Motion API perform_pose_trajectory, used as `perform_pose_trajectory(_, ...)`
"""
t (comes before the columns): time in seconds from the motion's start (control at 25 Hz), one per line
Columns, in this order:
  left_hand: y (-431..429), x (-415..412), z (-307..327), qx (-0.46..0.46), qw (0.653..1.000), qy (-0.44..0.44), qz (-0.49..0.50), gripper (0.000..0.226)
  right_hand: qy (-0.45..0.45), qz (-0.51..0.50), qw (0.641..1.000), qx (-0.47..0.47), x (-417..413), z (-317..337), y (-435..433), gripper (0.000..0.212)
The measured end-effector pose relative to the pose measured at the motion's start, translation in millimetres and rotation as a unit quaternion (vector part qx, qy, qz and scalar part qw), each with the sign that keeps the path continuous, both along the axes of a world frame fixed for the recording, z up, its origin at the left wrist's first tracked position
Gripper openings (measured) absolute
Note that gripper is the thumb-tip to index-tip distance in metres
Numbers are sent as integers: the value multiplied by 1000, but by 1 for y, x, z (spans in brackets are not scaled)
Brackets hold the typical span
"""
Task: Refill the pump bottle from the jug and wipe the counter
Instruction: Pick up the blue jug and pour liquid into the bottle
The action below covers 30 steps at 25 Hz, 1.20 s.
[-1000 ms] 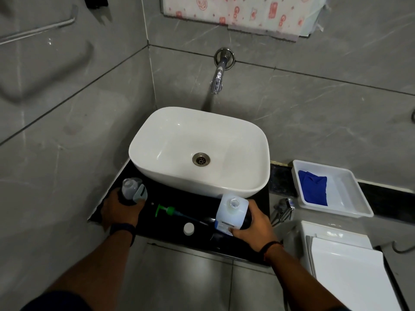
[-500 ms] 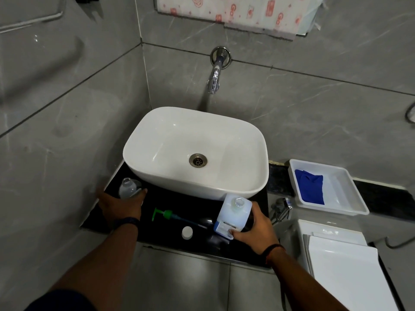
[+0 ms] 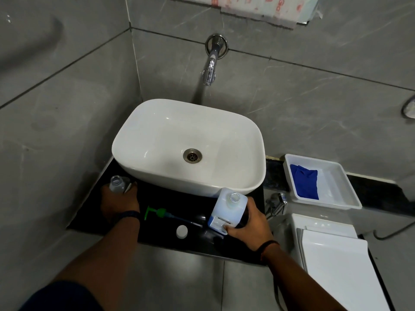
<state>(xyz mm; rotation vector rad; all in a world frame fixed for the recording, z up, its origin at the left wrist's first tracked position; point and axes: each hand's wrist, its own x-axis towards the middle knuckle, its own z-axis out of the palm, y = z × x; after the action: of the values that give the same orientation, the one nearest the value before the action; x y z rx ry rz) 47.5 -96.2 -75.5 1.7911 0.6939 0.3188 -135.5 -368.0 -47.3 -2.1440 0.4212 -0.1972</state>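
Observation:
A clear pump bottle (image 3: 118, 184) with its neck open stands at the left end of the black counter (image 3: 199, 243); my left hand (image 3: 119, 202) is wrapped around its base. The green pump head (image 3: 160, 213) with its tube lies flat on the counter between my hands. Just in front of it sits a small white cap (image 3: 182, 231). My right hand (image 3: 249, 223) grips a white jug (image 3: 229, 207) with its mouth uncapped, upright at the counter's right end, close under the basin.
A white basin (image 3: 157, 131) fills the back of the counter under a chrome wall tap (image 3: 211, 63). To the right are a white tray (image 3: 334, 187) holding a blue cloth (image 3: 306, 184), a chrome sprayer (image 3: 277, 202) and a toilet cistern (image 3: 325, 243).
The bottle in my left hand has come down from a raised tilt onto the counter's left end. The jug stays in my right hand, about where it was.

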Motion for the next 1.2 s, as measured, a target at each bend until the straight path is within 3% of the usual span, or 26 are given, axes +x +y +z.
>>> perform_pose_trajectory(0.2,10,-10,14,15,999,-39,10,48,-13,1,1000,0,-4,6,5,68)
perform_pose_trajectory(0.32,12,-13,47,40,994,-100,-4,63,-29,9,999,-11,-7,18,12,66)
perform_pose_trajectory(0.44,6,-15,97,23,991,-134,2,62,-47,10,999,-3,-9,41,14,69)
perform_pose_trajectory(0.6,-17,-18,151,-64,976,-187,-87,49,-80,-6,997,1,-5,87,8,65)
perform_pose_trajectory(0.88,-77,-55,213,-1,943,-171,-286,42,-181,-26,983,-21,1,204,-5,58)
perform_pose_trajectory(1.2,-118,-82,248,4,917,-163,-364,40,-147,-24,971,-187,1,294,-20,62)
